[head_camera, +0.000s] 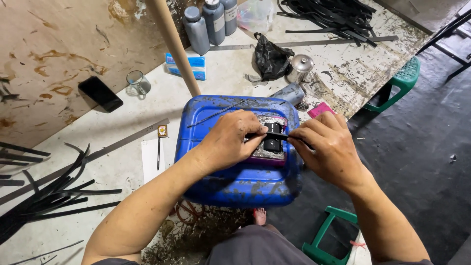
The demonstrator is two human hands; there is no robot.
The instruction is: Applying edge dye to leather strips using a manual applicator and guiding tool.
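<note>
Black strip (277,136) lies crosswise on the blue can (235,181), pinched at both ends: left hand (230,140) fingers, right hand (328,147) fingers.

— How's the light?
— Even and bright, soft shadows under my arms. Sharp at centre; the frame edges bend from the wide lens, and the right side falls darker

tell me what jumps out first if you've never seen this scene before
A big blue plastic jerrycan lies on its side at the centre as a work surface, smeared with dark grime. On top, the left hand and right hand pinch a thin black strip over a small black block. Piles of black strips fan out at the lower left, with grey bottles at the top.
</note>
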